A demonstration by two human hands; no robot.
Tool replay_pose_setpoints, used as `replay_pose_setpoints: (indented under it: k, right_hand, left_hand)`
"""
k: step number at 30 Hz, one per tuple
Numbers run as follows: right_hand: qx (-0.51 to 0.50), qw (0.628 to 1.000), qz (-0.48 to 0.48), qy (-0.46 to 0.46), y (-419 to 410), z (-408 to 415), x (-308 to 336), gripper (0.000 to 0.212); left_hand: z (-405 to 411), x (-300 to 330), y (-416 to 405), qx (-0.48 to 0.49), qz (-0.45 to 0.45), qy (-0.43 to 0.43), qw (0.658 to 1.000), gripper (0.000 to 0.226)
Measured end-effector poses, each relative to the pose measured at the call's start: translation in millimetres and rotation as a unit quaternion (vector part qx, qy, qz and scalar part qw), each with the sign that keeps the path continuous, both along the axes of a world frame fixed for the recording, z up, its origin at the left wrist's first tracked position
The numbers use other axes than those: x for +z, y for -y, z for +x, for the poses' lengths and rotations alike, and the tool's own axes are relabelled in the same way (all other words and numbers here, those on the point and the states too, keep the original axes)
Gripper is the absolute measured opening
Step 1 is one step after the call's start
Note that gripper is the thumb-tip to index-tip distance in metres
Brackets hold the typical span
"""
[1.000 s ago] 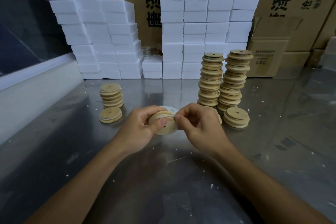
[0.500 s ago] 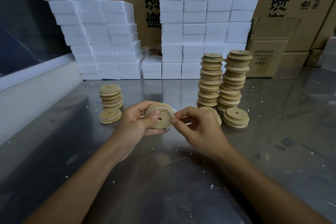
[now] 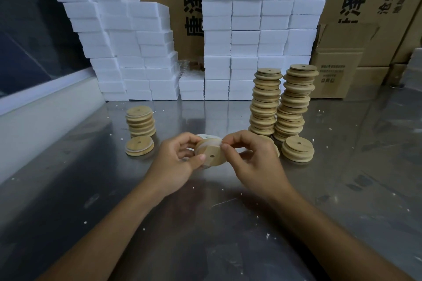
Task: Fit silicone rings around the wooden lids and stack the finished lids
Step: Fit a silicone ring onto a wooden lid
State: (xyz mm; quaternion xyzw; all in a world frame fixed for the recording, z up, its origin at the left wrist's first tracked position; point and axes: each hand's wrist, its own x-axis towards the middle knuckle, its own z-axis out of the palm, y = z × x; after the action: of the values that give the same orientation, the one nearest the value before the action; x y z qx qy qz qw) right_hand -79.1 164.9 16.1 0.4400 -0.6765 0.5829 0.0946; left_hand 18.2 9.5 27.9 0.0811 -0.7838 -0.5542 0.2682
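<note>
The wooden lid (image 3: 211, 154) is held above the middle of the counter (image 3: 342, 201), tipped on edge, its flat face with the small hole turned toward the person and slightly right. A white silicone ring (image 3: 213, 142) lies along its upper rim. The left hand (image 3: 177, 162) grips the lid's left side, its fingers curled round it; the right hand (image 3: 253, 159) pinches the ring at the top. Two tall lid stacks (image 3: 282, 102) stand toward the far edge on the right, a short stack (image 3: 140, 121) on the left.
</note>
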Motion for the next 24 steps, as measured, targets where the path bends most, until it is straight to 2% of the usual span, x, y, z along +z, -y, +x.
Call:
replay_pose_setpoints:
  k: [5,9,16,20,24]
  right_hand:
    - [-0.005,1.0,0.001,-0.001,0.3,-2.7,-1.6,0.005]
    - [0.013,1.0,0.01,0.011,-0.3,-3.4,-1.4,0.005]
    - [0.047,0.996,-0.005,0.081,-0.8,-2.2,0.8,0.005]
    - [0.032,0.995,-0.009,0.097,1.4,0.3,-0.7,0.006]
    - [-0.005,1.0,0.014,0.018,2.0,3.6,-2.0,0.016]
  left_hand:
    - [-0.2,-1.6,1.2,0.02,0.003,-0.01,1.0,0.029]
    - [1.1,-1.2,-1.6,0.003,0.063,-0.019,0.998,0.025]
    - [2.9,1.9,-5.8,0.003,-0.091,-0.04,0.995,0.043]
    - [2.7,1.8,-9.1,0.03,-0.113,-0.074,0.99,0.034]
    - [0.3,0.9,-6.7,0.055,-0.096,-0.061,0.992,0.014]
